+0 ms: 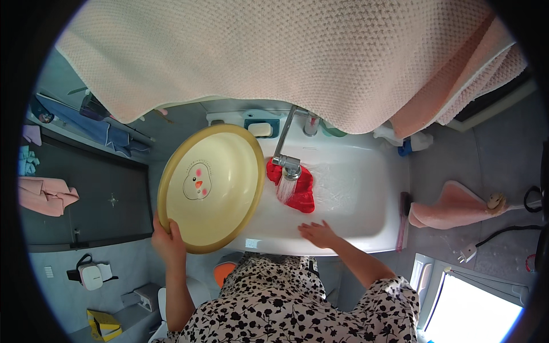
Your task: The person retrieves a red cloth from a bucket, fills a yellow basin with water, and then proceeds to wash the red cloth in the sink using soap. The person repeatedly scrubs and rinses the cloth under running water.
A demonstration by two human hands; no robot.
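Observation:
My left hand [169, 237] grips the rim of a pale yellow plastic basin [223, 180], which is tilted at the left side of the sink. A cartoon face is printed on the basin's inner bottom, and no water shows in it. My right hand [318, 234] is empty, fingers somewhat apart, over the front part of the white sink [364, 206]. Beyond it a wet red cloth [303, 193] lies in the sink. Water runs in a spray from the chrome swivel faucet [288, 162] onto the cloth and spreads to the right.
A soap bar [260, 129] rests in a blue soap dish [275, 127] on the back ledge. A large pale pink towel [257, 55] hangs above. To the right are a comb or brush [403, 218], a pink hanging towel [448, 208] and a loose plug [467, 253].

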